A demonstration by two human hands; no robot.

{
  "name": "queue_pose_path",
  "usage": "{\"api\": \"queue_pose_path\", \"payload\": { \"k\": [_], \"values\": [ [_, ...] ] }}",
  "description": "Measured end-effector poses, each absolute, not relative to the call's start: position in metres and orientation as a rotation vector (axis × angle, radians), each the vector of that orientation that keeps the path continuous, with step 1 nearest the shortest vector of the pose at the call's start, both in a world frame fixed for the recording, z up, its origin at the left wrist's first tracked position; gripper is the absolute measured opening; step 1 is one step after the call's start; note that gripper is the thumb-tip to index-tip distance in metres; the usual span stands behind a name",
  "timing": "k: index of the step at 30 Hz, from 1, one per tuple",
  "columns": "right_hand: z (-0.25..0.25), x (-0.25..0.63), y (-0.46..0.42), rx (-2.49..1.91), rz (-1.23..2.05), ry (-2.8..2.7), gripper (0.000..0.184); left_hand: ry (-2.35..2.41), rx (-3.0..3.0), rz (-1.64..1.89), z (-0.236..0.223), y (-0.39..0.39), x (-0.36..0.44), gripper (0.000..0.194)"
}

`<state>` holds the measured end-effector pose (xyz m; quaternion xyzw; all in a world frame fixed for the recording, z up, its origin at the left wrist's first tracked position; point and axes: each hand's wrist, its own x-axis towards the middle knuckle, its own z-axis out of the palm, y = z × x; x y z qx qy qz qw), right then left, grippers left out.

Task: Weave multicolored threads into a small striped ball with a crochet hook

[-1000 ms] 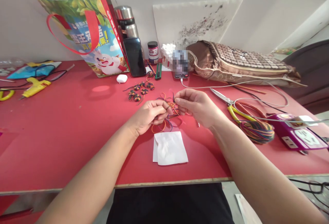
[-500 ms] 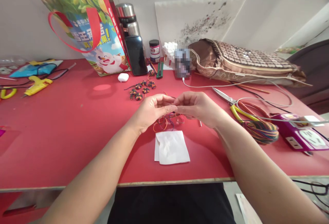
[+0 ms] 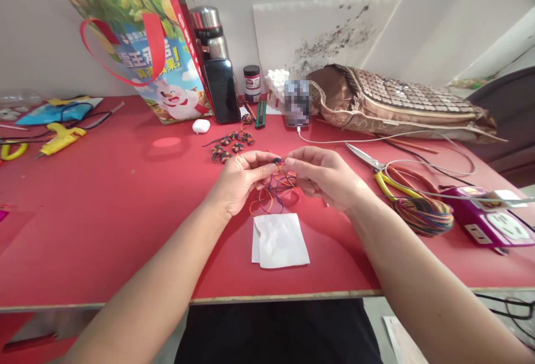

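Note:
Between thumb and forefinger, my left hand [image 3: 246, 177] pinches a small dark knot [image 3: 276, 160] of multicoloured cord. Close by on its right, my right hand [image 3: 321, 174] has its fingertips pinched together beside the knot; whether a strand is between them is too small to make out. Loose loops of orange, purple and red cord [image 3: 273, 192] hang and lie on the table below both hands. A folded white tissue [image 3: 282, 241] lies just in front of them. Several finished-looking round cord knots [image 3: 225, 149] rest beyond my left hand.
Scissors [image 3: 368, 158] and a multicoloured cord hank [image 3: 424, 216] lie right, beside a purple power socket [image 3: 480, 216]. A black phone [image 3: 223, 91], green cutter [image 3: 260, 114], jar [image 3: 252, 82] and brown bag [image 3: 401, 102] stand behind. A yellow glue gun [image 3: 61, 138] lies left.
My hands came together at the cord, then moved slightly apart. The small dark knot now shows at my left fingertips. The view shifted a little.

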<state>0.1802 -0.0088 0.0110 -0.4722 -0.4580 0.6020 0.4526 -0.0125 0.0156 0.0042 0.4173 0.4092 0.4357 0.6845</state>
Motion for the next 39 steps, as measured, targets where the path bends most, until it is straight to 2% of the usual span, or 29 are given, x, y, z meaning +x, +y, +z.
{"api": "queue_pose_path", "payload": {
  "k": [3, 12, 27, 39],
  "values": [
    [0.010, 0.176, -0.010, -1.181, 1.490, -1.186, 0.058, 0.919, 0.927, 0.997, 0.003, 0.016, -0.012, 0.025],
    [0.009, 0.178, -0.009, -1.192, 1.372, -1.293, 0.036, 0.926, 1.012, 0.937, 0.005, 0.011, -0.011, 0.032],
    [0.016, 0.178, -0.011, -1.303, 1.302, -1.265, 0.021, 1.038, 1.222, 1.066, -0.001, 0.015, -0.011, 0.032],
    [0.008, 0.171, -0.007, -1.111, 1.470, -0.969, 0.029, 1.028, 1.270, 1.065, 0.000, 0.013, -0.008, 0.031]
  ]
}}
